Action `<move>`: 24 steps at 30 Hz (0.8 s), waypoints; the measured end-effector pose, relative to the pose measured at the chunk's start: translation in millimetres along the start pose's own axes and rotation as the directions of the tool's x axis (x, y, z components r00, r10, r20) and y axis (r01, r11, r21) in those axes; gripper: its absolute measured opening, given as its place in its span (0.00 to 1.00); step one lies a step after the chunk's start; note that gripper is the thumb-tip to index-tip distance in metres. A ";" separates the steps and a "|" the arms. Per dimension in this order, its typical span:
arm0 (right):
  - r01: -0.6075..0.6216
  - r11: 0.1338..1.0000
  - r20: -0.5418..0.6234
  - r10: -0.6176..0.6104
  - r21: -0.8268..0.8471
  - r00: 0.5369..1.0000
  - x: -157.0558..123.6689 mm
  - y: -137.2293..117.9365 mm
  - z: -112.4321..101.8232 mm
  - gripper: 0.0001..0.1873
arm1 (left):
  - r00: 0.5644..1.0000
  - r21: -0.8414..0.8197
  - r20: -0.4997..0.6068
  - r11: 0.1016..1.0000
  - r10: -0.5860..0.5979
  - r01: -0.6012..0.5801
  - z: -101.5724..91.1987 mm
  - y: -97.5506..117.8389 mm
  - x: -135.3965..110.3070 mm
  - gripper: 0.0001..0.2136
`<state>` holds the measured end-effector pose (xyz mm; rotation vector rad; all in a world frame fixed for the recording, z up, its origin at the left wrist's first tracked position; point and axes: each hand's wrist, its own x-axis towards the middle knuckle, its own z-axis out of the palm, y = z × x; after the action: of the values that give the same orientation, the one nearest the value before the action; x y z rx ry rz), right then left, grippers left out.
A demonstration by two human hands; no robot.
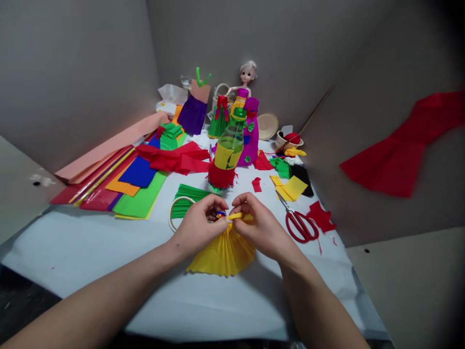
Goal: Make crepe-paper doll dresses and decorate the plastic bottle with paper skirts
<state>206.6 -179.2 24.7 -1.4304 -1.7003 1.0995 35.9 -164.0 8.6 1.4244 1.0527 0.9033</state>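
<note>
A fan-shaped skirt of pleated yellow crepe paper hangs below my hands, its gathered top pinched between them. My left hand is closed at the left of that top, with a small blue and orange piece by its fingertips. My right hand pinches the gathered top from the right, where a rolled yellow edge shows. Just behind stands a green plastic bottle with a yellow band and red fringe round it. Left of it lie a white tape ring and pleated green paper.
Red-handled scissors lie to the right beside yellow paper pieces and red scraps. Stacked coloured sheets cover the left. At the back stand a doll and paper dresses. Red paper hangs on the right wall.
</note>
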 end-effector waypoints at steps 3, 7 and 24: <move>0.003 1.000 0.019 -0.003 0.003 1.000 -0.7 1.3 -1.8 0.17 | 1.000 -0.005 0.003 1.000 -0.005 0.005 0.6 0.9 1.0 0.10; -0.002 1.000 0.034 0.002 -0.006 0.999 -0.6 3.5 -2.1 0.18 | 1.000 -0.017 0.005 1.000 -0.009 0.009 1.2 0.5 0.7 0.10; -0.020 1.000 0.029 0.020 0.016 0.999 0.7 2.7 -4.0 0.17 | 0.999 -0.013 0.048 1.000 -0.015 0.016 -1.3 -0.5 2.2 0.11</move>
<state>211.1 -177.5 24.0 -1.4304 -1.6964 1.1478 35.3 -161.5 8.2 1.4185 1.0187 0.8596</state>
